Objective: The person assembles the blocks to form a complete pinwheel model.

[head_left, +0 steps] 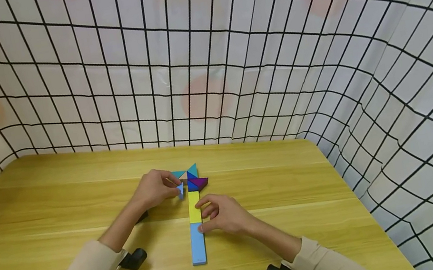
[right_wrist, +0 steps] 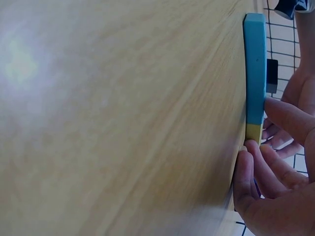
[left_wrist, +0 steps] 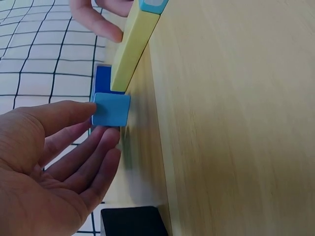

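Note:
My left hand (head_left: 156, 188) pinches a small light blue triangular block (head_left: 181, 191) between thumb and fingers, just left of a row of blocks. In the left wrist view, this block's flat blue side (left_wrist: 112, 110) faces the camera. The row has a long light blue block (head_left: 198, 247) nearest me, then a yellow block (head_left: 194, 207). Beyond it lie dark blue pieces (head_left: 192, 185), a purple piece (head_left: 202, 184) and teal triangles (head_left: 193, 170). My right hand (head_left: 227, 213) touches the row's right side, thumb at the light blue block and fingertips at the yellow one.
A black object (left_wrist: 133, 221) stands on the wooden table (head_left: 277, 182), mostly hidden behind my left wrist in the head view. Black wrist devices (head_left: 134, 259) stick out from both sleeves. A white curtain with a black grid (head_left: 203, 60) surrounds the table's far side.

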`<act>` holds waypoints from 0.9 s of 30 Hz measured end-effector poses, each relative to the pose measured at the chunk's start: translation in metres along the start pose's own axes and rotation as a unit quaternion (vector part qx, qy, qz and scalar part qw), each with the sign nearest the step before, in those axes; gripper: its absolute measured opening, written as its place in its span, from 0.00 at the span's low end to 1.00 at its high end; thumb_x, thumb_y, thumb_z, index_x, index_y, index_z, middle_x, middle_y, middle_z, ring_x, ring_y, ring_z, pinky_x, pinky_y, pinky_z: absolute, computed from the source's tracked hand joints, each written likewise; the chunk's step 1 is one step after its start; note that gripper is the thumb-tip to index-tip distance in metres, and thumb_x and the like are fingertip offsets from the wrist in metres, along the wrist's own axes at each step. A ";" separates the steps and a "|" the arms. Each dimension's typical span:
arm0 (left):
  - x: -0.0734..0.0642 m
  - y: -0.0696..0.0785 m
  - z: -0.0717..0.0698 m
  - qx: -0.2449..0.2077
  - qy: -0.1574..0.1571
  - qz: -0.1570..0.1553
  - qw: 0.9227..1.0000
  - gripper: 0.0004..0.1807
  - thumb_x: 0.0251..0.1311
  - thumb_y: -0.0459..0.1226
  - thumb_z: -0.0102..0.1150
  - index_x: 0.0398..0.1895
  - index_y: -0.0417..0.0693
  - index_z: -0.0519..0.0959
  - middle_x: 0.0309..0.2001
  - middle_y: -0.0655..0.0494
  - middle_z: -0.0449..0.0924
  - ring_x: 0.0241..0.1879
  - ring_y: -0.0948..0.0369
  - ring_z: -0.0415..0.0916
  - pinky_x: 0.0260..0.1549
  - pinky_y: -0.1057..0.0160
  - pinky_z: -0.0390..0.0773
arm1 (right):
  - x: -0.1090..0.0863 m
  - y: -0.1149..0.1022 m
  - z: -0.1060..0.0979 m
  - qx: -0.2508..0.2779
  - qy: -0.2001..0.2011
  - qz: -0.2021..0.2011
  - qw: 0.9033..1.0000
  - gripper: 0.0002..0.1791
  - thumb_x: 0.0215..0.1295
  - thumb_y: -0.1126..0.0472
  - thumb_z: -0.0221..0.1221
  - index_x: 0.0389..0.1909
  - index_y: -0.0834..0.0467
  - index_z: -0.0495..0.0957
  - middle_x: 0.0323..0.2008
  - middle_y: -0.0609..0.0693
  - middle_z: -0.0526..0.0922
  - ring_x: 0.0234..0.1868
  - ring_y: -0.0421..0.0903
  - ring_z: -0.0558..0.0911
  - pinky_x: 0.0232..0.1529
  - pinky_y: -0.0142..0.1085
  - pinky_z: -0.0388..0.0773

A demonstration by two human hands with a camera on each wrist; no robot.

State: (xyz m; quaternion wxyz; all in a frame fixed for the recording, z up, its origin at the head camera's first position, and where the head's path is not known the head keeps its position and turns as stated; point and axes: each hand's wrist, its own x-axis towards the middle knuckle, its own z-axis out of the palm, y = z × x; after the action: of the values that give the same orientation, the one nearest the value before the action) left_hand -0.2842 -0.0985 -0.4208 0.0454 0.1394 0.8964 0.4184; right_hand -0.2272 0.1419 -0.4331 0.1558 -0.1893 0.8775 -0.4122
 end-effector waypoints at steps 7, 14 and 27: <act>0.002 0.004 0.004 0.001 0.012 0.005 1.000 0.08 0.57 0.34 0.71 0.40 0.42 0.87 0.37 0.50 0.90 0.38 0.56 0.85 0.38 0.58 0.82 | -0.001 -0.001 -0.001 0.004 0.000 -0.003 1.000 0.27 0.54 0.57 0.76 0.56 0.54 0.81 0.44 0.50 0.88 0.44 0.45 0.82 0.48 0.40 0.80; 0.003 0.008 0.006 0.004 0.018 0.002 1.000 0.08 0.56 0.34 0.71 0.39 0.42 0.87 0.36 0.51 0.89 0.35 0.58 0.84 0.34 0.62 0.80 | -0.001 0.000 -0.001 0.005 0.000 -0.001 1.000 0.27 0.55 0.56 0.76 0.56 0.54 0.80 0.44 0.50 0.87 0.45 0.46 0.82 0.49 0.42 0.80; 0.006 0.007 0.010 0.000 0.024 0.010 1.000 0.07 0.57 0.34 0.71 0.38 0.43 0.87 0.35 0.51 0.89 0.35 0.57 0.83 0.35 0.60 0.81 | 0.000 0.001 0.000 0.007 -0.004 -0.001 1.000 0.27 0.55 0.56 0.75 0.56 0.54 0.80 0.44 0.50 0.87 0.45 0.46 0.82 0.49 0.41 0.80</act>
State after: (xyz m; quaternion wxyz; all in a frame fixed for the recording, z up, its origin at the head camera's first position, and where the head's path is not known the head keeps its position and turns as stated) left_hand -0.2861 -0.0853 -0.4222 0.0192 0.1381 0.8959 0.4218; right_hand -0.2270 0.1428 -0.4337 0.1597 -0.1910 0.8737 -0.4180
